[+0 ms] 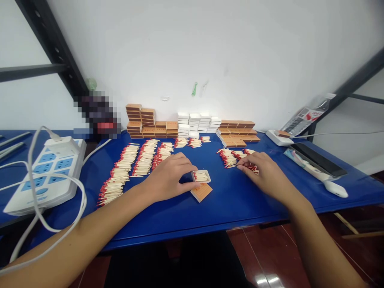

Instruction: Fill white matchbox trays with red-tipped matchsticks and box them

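My left hand (174,176) grips a small white matchbox tray (208,179) between thumb and fingers, with red-tipped matches (201,176) lying inside it. Just below the tray, an orange matchbox sleeve (201,193) rests on the blue table. On the right, my right hand (259,170) reaches into a pile of loose matches (229,158); its thumb and fingertips come together at the pile's edge. Whether a match sits between them is too small to make out. Long rows of matches (120,172) lie left of my left hand.
Orange matchboxes (141,124) and white trays (198,122) are stacked along the wall, with more orange boxes (237,132) to their right. A power strip (48,172) with looping white cables lies far left. At right are a phone (318,160), a bottle (309,116) and a white-handled item (336,189).
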`<action>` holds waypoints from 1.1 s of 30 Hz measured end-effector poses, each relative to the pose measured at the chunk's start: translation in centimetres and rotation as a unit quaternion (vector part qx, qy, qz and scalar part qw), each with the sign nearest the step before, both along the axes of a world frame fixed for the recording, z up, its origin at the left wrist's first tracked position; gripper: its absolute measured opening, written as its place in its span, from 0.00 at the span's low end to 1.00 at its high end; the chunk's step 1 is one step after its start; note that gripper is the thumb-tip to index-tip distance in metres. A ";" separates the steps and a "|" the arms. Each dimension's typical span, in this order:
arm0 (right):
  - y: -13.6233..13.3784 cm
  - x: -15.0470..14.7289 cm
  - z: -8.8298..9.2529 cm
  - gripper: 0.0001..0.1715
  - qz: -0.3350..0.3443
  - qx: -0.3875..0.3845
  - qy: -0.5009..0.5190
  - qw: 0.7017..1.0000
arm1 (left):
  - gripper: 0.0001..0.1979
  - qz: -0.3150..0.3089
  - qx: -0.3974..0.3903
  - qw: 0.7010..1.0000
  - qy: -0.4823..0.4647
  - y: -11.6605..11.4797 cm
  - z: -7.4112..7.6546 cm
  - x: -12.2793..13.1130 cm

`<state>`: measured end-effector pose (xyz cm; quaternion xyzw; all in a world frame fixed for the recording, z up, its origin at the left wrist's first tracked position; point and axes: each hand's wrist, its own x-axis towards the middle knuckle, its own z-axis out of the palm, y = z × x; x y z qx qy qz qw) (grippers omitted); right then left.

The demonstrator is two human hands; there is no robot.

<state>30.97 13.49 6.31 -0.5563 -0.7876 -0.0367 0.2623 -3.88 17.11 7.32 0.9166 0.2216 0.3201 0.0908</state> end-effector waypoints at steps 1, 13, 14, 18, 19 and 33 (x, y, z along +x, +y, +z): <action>0.2 0.5 -0.4 0.12 0.001 -0.009 0.003 1.000 | 0.13 0.000 -0.002 1.000 0.001 0.0 0.0 0.0; 1.2 0.6 -1.1 0.13 0.047 -0.023 0.000 0.999 | 0.13 -0.006 -0.020 1.000 0.005 0.1 0.1 -0.1; 1.2 0.6 -1.2 0.14 0.051 -0.022 0.001 0.998 | 0.13 -0.006 -0.019 1.000 0.007 0.1 0.1 -0.1; 1.0 0.3 -1.2 0.13 0.053 -0.019 0.004 0.998 | 0.13 0.004 -0.016 1.000 0.016 0.0 0.1 0.0; 1.0 0.2 -1.2 0.13 0.053 -0.020 0.004 0.998 | 0.13 0.005 -0.016 1.000 0.016 0.0 0.1 0.0; -1.4 -4.8 1.2 0.10 0.087 -0.054 0.032 0.994 | 0.13 -0.003 -0.010 1.000 0.008 -0.1 0.1 0.0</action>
